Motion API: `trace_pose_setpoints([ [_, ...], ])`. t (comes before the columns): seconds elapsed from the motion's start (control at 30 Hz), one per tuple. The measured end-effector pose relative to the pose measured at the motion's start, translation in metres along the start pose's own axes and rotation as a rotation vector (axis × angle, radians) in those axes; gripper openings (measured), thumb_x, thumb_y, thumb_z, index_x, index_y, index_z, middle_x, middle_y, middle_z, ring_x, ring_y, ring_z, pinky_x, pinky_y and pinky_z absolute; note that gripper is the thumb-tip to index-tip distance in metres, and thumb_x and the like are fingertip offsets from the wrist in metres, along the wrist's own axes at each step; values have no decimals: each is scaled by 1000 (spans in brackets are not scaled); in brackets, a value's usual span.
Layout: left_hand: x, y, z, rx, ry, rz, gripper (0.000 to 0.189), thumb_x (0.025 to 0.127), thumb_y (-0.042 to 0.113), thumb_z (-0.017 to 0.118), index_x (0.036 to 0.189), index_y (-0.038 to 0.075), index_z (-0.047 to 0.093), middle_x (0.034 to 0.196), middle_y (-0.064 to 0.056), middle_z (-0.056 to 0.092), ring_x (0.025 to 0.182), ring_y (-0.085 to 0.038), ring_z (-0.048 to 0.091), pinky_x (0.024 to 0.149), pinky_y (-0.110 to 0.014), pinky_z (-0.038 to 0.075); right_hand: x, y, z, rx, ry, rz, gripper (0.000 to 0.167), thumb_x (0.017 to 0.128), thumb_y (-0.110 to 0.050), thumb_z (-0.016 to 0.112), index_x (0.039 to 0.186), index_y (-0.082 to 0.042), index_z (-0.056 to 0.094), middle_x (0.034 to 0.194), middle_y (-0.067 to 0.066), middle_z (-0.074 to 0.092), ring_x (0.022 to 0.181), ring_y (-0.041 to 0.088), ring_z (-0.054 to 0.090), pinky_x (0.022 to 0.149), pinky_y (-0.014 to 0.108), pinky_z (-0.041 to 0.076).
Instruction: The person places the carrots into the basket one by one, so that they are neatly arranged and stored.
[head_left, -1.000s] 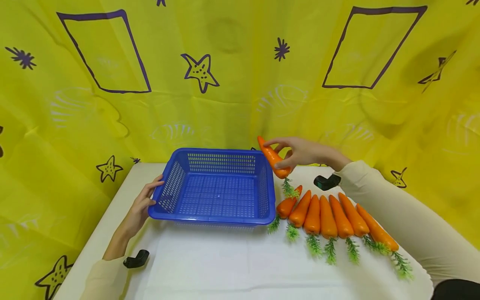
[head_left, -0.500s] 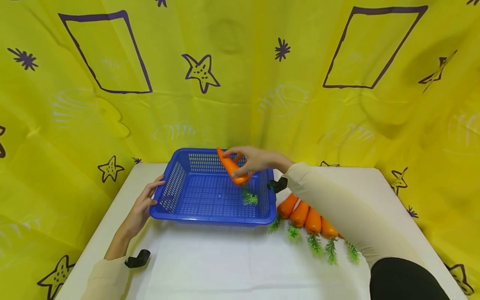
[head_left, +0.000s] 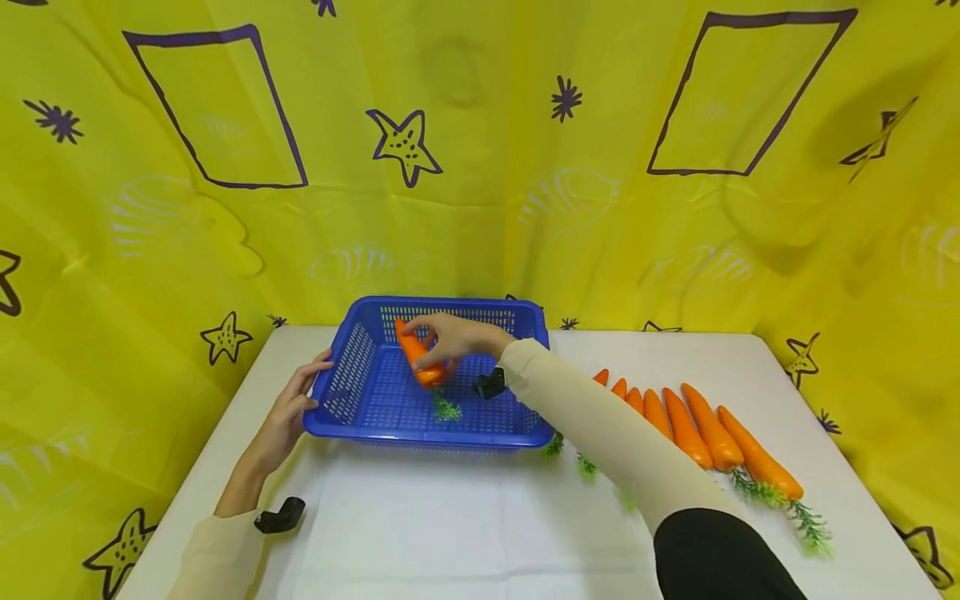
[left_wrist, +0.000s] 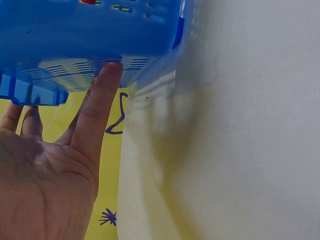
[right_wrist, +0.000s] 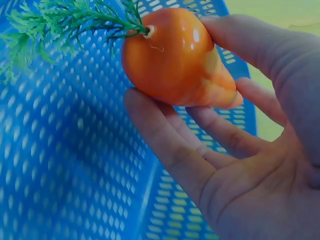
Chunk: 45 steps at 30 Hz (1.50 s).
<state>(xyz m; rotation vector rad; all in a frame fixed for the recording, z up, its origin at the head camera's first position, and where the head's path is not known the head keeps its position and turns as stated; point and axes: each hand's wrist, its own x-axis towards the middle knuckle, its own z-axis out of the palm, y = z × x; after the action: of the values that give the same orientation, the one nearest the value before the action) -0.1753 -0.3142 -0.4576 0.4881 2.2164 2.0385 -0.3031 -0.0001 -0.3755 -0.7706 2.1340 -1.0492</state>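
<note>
In the head view my right hand pinches an orange carrot inside the blue plastic basket. The carrot's thin tip points up and away, and its green leafy top hangs toward the near side. In the right wrist view the thumb and fingers hold the carrot from opposite sides, over the perforated basket wall. My left hand touches the basket's left side from outside. One nearly straight finger lies against the basket wall in the left wrist view; other fingertips are partly hidden.
Several more carrots lie in a fanned row on the white table, right of the basket; my right sleeve covers part of them. A yellow patterned curtain hangs behind and around the table.
My right hand has carried the carrot leftward from beside the basket's right rim, over it and down inside. The left hand stays at the basket's left side.
</note>
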Motion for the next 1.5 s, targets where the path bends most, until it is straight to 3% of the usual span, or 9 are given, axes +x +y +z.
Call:
trace_pose_setpoints([
  [0.3,0,0,1,0,4,-5,59,96,-1,27,153,7,35,173,0,10,156,-36,3,102,-21,42,32,1,32,162,56,78,70,89,-6,79,151,-9,47,114,19,58,86,30,69,71,46,63],
  [0.53,0,1,1,22,9,-29,60,96,1,27,154,10,35,173,1,8,156,-38,1,103,-21,39,46,-3,53,149,102,114,68,89,-10,80,150,-9,48,119,16,56,91,28,67,68,39,63],
  [0.73,0,2,1,31,14,-44,61,95,1,29,154,11,35,173,2,9,156,-38,2,104,-26,37,53,-9,68,186,156,142,68,88,-7,80,149,-5,47,112,16,54,84,30,68,68,44,63],
  [0.93,0,2,1,21,7,-38,61,95,1,28,154,11,35,173,0,8,155,-42,2,101,-22,43,61,-12,82,219,228,151,70,87,-8,81,147,-3,47,109,15,55,82,31,68,66,46,62],
  [1.5,-1,2,1,17,1,-29,61,96,0,28,155,11,34,173,0,8,155,-43,2,101,-19,43,66,-17,88,287,241,168,72,84,0,82,147,-1,46,112,18,57,76,27,69,73,44,62],
])
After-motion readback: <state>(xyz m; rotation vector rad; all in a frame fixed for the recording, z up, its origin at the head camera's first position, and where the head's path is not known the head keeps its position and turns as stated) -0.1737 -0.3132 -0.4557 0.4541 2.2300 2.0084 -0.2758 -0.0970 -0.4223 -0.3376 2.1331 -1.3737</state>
